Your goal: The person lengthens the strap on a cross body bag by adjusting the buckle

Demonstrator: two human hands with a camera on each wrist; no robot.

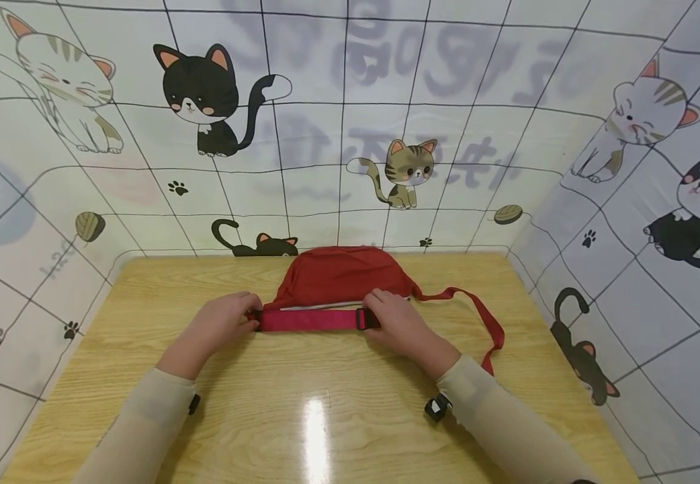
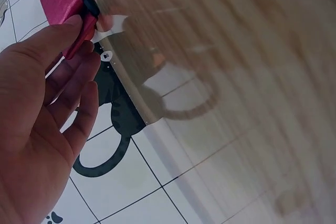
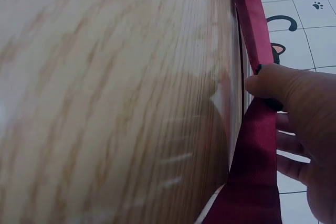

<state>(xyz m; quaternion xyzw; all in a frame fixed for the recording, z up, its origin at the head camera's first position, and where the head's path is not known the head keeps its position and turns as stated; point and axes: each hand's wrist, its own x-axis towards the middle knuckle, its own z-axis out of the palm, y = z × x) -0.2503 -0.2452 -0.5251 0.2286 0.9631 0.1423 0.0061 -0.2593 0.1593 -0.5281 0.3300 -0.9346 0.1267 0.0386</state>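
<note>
A red waist bag (image 1: 344,275) lies at the far edge of the table. Stretched along its near side is its magenta-red strap (image 1: 309,320), held between both hands. My left hand (image 1: 223,327) pinches the strap's left end beside a dark fitting; the left wrist view shows thumb and fingers on the folded webbing (image 2: 58,3). Toward the right, a black slider buckle (image 1: 360,318) sits on the strap, and my right hand (image 1: 400,327) grips just there. In the right wrist view, the thumb presses on a black plastic piece, partly hidden, with more strap (image 3: 252,166) running past it.
A loose length of red strap (image 1: 489,319) trails from the bag's right end across the wooden table (image 1: 259,417). Walls covered with a cat-patterned grid sheet (image 1: 320,134) stand behind and at both sides. Small black devices (image 1: 437,407) are worn at the wrists.
</note>
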